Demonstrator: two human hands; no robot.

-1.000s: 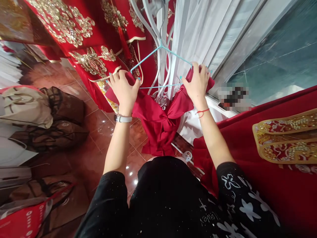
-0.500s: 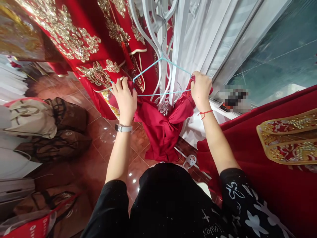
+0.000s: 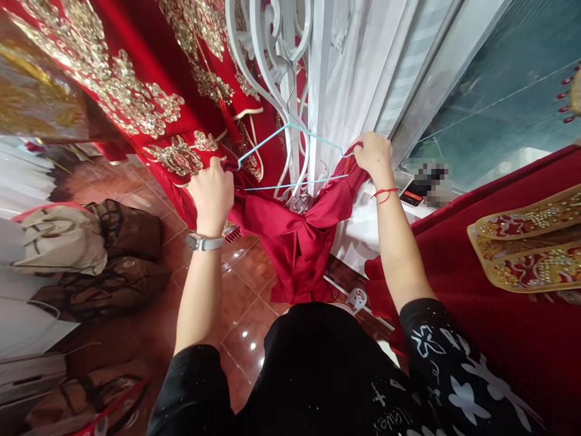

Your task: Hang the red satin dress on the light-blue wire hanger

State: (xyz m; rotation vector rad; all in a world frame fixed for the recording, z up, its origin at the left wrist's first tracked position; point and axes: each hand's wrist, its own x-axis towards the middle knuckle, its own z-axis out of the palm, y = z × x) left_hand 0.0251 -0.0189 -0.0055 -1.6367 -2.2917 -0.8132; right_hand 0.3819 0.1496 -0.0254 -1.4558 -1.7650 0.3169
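Note:
A dark red dress (image 3: 299,242) with a gathered, bow-like front hangs before me on a light blue hanger (image 3: 264,147). Its metal hook goes up to the white scrolled metal rack (image 3: 258,79). My left hand (image 3: 212,195) is closed on the dress's shoulder part at the hanger's left end. On the opposite side, my right hand (image 3: 373,156) grips the other shoulder part near the hanger's right end. The fingertips of both hands are partly hidden by the cloth and the hands themselves. The lower dress falls toward the floor in front of my body.
Red garments with gold sequin embroidery (image 3: 175,154) hang at the left. Brown bags (image 3: 129,227) lie on the reddish tiled floor (image 3: 240,303). A red garment with a gold-edged embroidered panel (image 3: 531,242) is at the right, beside a white curtain (image 3: 363,66) and glass.
My left hand has moved left and a little down, from spread fingers to a closed grip on the dress's shoulder. The neckline is stretched wider. My right hand keeps its hold.

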